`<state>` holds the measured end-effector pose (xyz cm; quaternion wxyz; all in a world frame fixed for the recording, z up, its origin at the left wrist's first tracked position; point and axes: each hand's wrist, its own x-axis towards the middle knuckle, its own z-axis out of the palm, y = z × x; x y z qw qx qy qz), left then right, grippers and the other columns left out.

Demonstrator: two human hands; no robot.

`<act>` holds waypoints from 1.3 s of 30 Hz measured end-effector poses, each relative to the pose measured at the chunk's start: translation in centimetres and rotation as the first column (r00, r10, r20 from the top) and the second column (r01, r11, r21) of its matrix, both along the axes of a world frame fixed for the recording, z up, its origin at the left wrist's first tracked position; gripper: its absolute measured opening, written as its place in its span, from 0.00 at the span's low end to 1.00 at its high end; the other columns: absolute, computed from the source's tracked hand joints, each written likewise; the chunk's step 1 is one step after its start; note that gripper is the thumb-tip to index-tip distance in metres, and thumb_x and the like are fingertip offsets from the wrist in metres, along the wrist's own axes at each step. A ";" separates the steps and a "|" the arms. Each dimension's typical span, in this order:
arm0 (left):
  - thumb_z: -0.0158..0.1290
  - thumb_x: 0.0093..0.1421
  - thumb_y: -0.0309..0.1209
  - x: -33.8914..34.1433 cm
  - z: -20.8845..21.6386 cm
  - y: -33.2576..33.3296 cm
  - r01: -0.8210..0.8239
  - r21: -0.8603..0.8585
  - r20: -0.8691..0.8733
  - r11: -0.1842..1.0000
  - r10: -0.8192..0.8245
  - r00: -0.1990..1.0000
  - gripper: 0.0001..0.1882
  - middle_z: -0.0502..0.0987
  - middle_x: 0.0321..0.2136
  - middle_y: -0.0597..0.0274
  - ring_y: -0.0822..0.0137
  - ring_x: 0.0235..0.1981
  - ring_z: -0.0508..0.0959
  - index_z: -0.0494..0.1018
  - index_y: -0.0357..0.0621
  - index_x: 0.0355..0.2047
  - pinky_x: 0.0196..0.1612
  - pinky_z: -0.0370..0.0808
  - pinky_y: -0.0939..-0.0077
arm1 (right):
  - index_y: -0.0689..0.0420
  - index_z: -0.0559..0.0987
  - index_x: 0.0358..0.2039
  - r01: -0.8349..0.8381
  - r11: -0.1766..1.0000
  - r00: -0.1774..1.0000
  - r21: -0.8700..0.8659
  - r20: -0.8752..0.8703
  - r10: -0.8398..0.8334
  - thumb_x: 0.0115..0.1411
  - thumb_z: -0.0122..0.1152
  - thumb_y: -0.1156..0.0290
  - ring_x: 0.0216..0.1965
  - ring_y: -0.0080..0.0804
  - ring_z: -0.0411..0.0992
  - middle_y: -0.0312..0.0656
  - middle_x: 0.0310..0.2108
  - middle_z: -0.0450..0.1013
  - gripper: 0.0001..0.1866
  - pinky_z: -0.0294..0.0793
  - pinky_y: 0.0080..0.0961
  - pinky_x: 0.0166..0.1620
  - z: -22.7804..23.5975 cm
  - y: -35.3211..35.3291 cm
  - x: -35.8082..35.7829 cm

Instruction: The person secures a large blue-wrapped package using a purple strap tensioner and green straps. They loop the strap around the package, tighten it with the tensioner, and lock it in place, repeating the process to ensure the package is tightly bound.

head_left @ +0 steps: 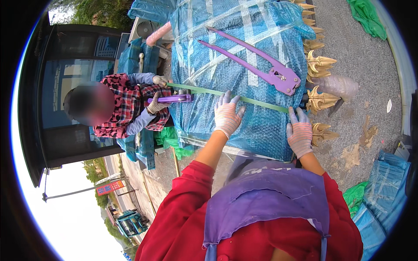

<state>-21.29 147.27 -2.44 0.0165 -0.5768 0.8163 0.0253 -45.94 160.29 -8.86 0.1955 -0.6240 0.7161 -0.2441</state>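
Observation:
A large bundle in blue bubble wrap (257, 135) lies before me, with a green strap (259, 103) drawn across it. My left hand (227, 115), in a striped glove, rests on the wrap with fingers stretched out, their tips at the strap. At the bundle's right edge is my right hand (299, 134), also gloved, its fingers extended beside the strap where it bends over. A long-handled purple strapping sealer (278, 77) lies on the wrap beyond my hands. Opposite, a co-worker (126, 104) holds the strap's far end and a purple strapping tensioner (172, 99).
Golden spearhead finials (320, 65) stick out of the bundle's right side, beside a plastic-wrapped cylinder (337, 88). More blue-wrapped bundles (385, 191) and green sheeting (368, 18) lie on the gravel. A dark-framed glass building (80, 69) stands behind the co-worker.

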 end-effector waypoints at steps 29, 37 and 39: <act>0.57 0.56 0.28 1.2 -1.9 8.3 0.127 0.047 -0.372 0.991 -0.101 0.923 0.27 0.63 0.61 0.44 0.43 0.59 0.66 0.67 0.43 0.57 0.60 0.66 0.58 | 0.47 0.60 0.67 0.196 0.976 0.981 0.091 -0.004 -0.196 0.51 0.57 0.74 0.56 0.53 0.64 0.57 0.62 0.57 0.40 0.69 0.42 0.54 0.6 0.0 3.6; 0.56 0.56 0.25 -0.6 -1.0 8.4 0.227 0.040 -0.371 0.973 -0.196 0.907 0.25 0.65 0.59 0.45 0.45 0.58 0.67 0.68 0.43 0.56 0.60 0.65 0.59 | 0.50 0.63 0.65 0.275 0.961 0.961 -0.025 0.050 -0.273 0.53 0.58 0.72 0.54 0.52 0.65 0.56 0.59 0.60 0.37 0.69 0.42 0.54 0.3 0.7 3.8; 0.55 0.57 0.25 -1.2 -0.8 8.0 0.251 0.035 -0.380 0.967 -0.219 0.898 0.24 0.65 0.59 0.46 0.45 0.58 0.68 0.68 0.43 0.56 0.60 0.66 0.59 | 0.51 0.62 0.65 0.261 0.965 0.963 -0.016 0.068 -0.259 0.53 0.58 0.72 0.52 0.52 0.67 0.57 0.59 0.60 0.37 0.69 0.41 0.54 0.5 0.8 3.6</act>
